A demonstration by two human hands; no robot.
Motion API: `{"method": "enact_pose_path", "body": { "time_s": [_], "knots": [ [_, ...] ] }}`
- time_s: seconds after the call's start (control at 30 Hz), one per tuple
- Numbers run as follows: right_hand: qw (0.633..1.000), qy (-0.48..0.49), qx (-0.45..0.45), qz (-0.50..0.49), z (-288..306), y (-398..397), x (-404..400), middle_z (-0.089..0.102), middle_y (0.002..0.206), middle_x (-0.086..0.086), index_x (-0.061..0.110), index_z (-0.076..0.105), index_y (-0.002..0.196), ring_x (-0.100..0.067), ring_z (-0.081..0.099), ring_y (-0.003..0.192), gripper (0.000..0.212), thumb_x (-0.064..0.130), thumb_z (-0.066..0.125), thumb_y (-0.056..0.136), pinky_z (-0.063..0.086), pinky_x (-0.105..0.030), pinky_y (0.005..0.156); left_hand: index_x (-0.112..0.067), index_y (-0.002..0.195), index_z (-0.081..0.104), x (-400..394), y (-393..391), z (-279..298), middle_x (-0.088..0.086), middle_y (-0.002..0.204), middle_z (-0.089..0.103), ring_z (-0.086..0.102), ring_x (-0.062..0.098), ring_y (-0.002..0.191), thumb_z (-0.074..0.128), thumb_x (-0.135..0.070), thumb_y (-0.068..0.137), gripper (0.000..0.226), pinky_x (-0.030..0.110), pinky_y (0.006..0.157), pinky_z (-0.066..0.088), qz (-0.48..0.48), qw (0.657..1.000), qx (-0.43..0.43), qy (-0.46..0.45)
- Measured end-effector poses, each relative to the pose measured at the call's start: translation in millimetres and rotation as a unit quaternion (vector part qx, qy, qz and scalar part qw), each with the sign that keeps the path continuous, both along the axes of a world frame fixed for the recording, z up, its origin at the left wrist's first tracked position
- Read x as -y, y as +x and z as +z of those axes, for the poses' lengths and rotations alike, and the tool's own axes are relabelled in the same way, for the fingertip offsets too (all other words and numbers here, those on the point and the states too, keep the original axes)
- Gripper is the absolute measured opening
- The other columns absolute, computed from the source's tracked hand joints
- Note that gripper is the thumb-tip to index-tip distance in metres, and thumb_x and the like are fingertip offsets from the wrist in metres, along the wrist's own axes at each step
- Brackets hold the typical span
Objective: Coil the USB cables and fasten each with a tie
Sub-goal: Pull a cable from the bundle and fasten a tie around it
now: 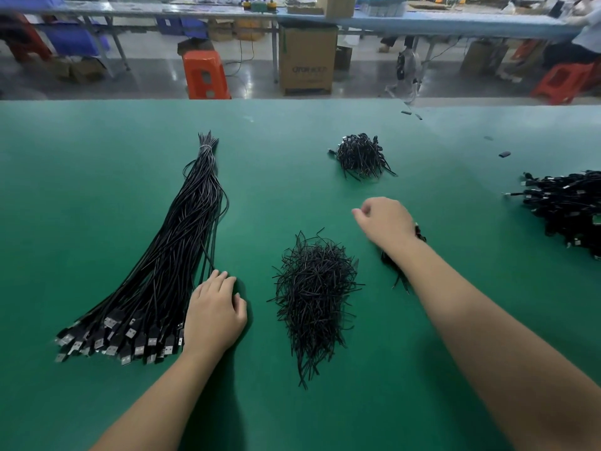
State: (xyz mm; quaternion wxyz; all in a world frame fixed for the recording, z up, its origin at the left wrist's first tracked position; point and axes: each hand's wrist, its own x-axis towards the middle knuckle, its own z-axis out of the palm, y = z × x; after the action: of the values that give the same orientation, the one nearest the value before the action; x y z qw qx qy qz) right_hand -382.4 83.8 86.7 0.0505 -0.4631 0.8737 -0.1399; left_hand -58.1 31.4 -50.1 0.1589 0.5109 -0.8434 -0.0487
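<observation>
Left hand (213, 315): palm down on the green table (97, 190), fingers loosely spread, fingertips at the edge of the cables, gripping nothing.
Cables (156, 271): long black bundle fanned beside the left hand, USB plugs nearest, far ends bound together.
Ties (313, 296): loose black heap between the two forearms.
Right hand (385, 219): fingers curled; a dark coiled cable (419, 234) shows beneath the wrist, grip unclear.
Far pile (361, 156): small black tangle beyond the hands.
Right pile (566, 206): finished coils at the table's right edge.
</observation>
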Motion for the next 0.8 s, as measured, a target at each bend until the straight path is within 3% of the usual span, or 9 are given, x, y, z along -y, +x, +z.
{"method": "enact_pose_path", "body": {
  "time_s": [0.1, 0.2, 0.27, 0.37, 0.47, 0.53, 0.57, 0.67, 0.8],
  "knots": [
    [0.990, -0.018, 0.093, 0.106, 13.6, 67.3, 1.4, 0.074, 0.097, -0.003, 0.014, 0.074, 0.100, -0.022, 0.068, 0.085, 0.030, 0.035, 0.053, 0.100, 0.059, -0.041, 0.079, -0.004, 0.133, 0.058, 2.0, 3.0, 1.3, 0.012, 0.138, 0.059, 0.046, 0.025, 0.137, 0.061, -0.019, 0.091, 0.044, 0.041, 0.115, 0.035, -0.003, 0.997, -0.072, 0.040],
    [0.964, 0.023, 0.167, 0.204, 4.4, 133.0, -3.9, 0.074, 0.095, -0.003, 0.016, 0.074, 0.103, -0.018, 0.067, 0.072, 0.026, 0.031, 0.052, 0.100, 0.058, -0.037, 0.072, -0.005, 0.136, 0.054, 1.6, 3.2, 5.1, 0.010, 0.139, 0.056, 0.049, 0.025, 0.131, 0.054, -0.013, 0.096, 0.041, 0.039, 0.111, 0.038, 0.031, 0.976, -0.189, 0.102],
    [0.945, 0.072, 0.203, 0.247, -14.8, 170.9, -5.6, 0.073, 0.107, -0.004, 0.016, 0.070, 0.115, -0.016, 0.065, 0.066, 0.026, 0.026, 0.050, 0.102, 0.057, -0.033, 0.072, -0.003, 0.135, 0.055, 5.1, 3.1, 8.4, 0.012, 0.137, 0.058, 0.052, 0.027, 0.127, 0.050, -0.008, 0.097, 0.038, 0.037, 0.109, 0.038, 0.064, 0.958, -0.251, 0.123],
    [0.935, 0.132, 0.196, 0.265, -46.9, 210.5, -7.9, 0.059, 0.136, -0.013, 0.018, 0.052, 0.142, -0.032, 0.062, 0.111, 0.041, 0.024, 0.052, 0.102, 0.051, -0.040, 0.096, -0.004, 0.129, 0.059, 17.4, 10.0, 15.1, 0.014, 0.129, 0.064, 0.061, 0.025, 0.117, 0.045, -0.001, 0.098, 0.034, 0.035, 0.098, 0.043, 0.106, 0.930, -0.311, 0.162],
    [0.934, 0.162, 0.173, 0.266, -68.0, 229.8, -13.6, 0.039, 0.144, -0.015, 0.026, 0.036, 0.151, -0.040, 0.052, 0.124, 0.050, 0.029, 0.050, 0.103, 0.046, -0.047, 0.100, -0.016, 0.123, 0.057, 25.5, 20.0, 17.7, 0.002, 0.119, 0.071, 0.063, -0.002, 0.073, 0.039, 0.000, 0.099, 0.034, 0.020, 0.064, 0.046, 0.117, 0.900, -0.344, 0.240],
    [0.935, 0.170, 0.141, 0.278, -74.9, 235.7, -16.4, 0.034, 0.141, -0.013, 0.024, 0.039, 0.147, -0.040, 0.054, 0.119, 0.046, 0.032, 0.049, 0.103, 0.046, -0.049, 0.096, -0.020, 0.118, 0.057, 29.6, 24.3, 13.3, -0.006, 0.109, 0.074, 0.042, -0.001, 0.040, 0.039, -0.006, 0.102, 0.028, 0.016, 0.043, 0.038, 0.120, 0.890, -0.353, 0.262],
    [0.937, 0.171, 0.123, 0.280, -76.8, 238.0, -16.9, 0.035, 0.139, -0.013, 0.020, 0.042, 0.143, -0.040, 0.055, 0.116, 0.043, 0.033, 0.049, 0.103, 0.048, -0.050, 0.094, -0.020, 0.117, 0.058, 31.5, 26.0, 11.0, -0.010, 0.104, 0.075, 0.035, 0.003, 0.035, 0.038, -0.008, 0.102, 0.027, 0.016, 0.038, 0.035, 0.123, 0.885, -0.360, 0.269],
    [0.947, 0.154, 0.103, 0.264, -79.4, 240.5, -16.1, 0.038, 0.133, -0.011, 0.011, 0.049, 0.133, -0.038, 0.057, 0.109, 0.037, 0.034, 0.050, 0.103, 0.049, -0.049, 0.089, -0.025, 0.115, 0.058, 34.6, 29.7, 7.8, -0.019, 0.093, 0.075, 0.035, 0.007, 0.040, 0.038, -0.011, 0.103, 0.027, 0.018, 0.041, 0.035, 0.121, 0.876, -0.372, 0.281],
    [0.955, 0.136, 0.099, 0.244, -80.4, 239.0, -12.1, 0.045, 0.125, -0.012, 0.011, 0.050, 0.129, -0.039, 0.059, 0.105, 0.035, 0.032, 0.056, 0.101, 0.049, -0.047, 0.087, -0.027, 0.127, 0.056, 29.7, 28.1, 11.3, -0.022, 0.114, 0.067, 0.070, 0.012, 0.080, 0.038, -0.004, 0.100, 0.040, 0.028, 0.071, 0.051, 0.094, 0.880, -0.377, 0.273]
  ]
}}
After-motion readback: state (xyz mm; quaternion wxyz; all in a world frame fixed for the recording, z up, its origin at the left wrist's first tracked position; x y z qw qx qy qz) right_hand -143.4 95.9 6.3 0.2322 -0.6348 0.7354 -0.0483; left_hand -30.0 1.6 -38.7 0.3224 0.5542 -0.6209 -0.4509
